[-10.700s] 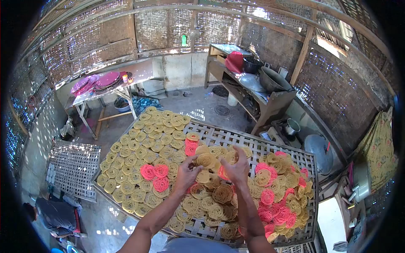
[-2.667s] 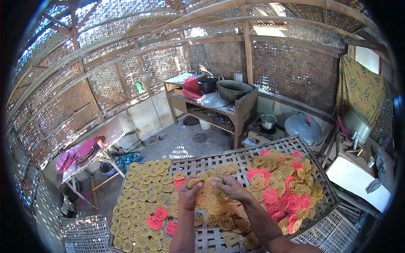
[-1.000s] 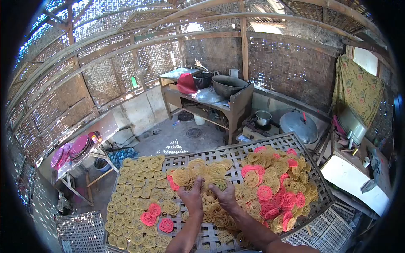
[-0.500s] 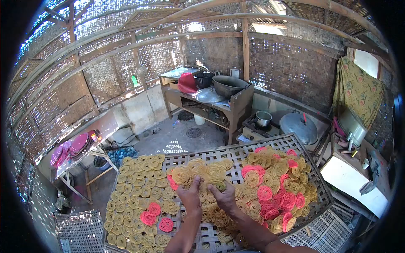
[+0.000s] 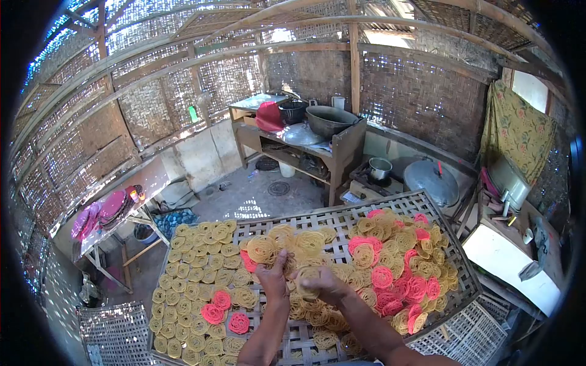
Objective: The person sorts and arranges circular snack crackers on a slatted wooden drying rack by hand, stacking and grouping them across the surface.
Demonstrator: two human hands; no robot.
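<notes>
A large woven bamboo tray point(image 5: 287, 215) spreads in front of me, covered with yellow noodle coils point(image 5: 194, 308) and some pink noodle coils point(image 5: 417, 290). My left hand point(image 5: 273, 277) is closed, thumb up, on a bunch of yellow noodle coils point(image 5: 262, 249) above the tray's middle. Close on its right, my right hand point(image 5: 326, 285) pinches a single yellow noodle coil point(image 5: 307, 283), partly hidden by the fingers. On the left the coils lie flat in rows; on the right they are heaped loosely. Three pink coils point(image 5: 213, 314) lie beside the left rows.
Beyond the tray stands a wooden bench point(image 5: 332, 160) with a large dark pan point(image 5: 331, 121). A small pot point(image 5: 379, 168) and a big lidded pan point(image 5: 431, 183) stand behind the tray's right side. At the left is a low table point(image 5: 152, 177); more woven trays point(image 5: 116, 332) lie below.
My right hand has turned and drawn one yellow coil down towards me, away from the bunch. My left hand stays nearly in place with its coils.
</notes>
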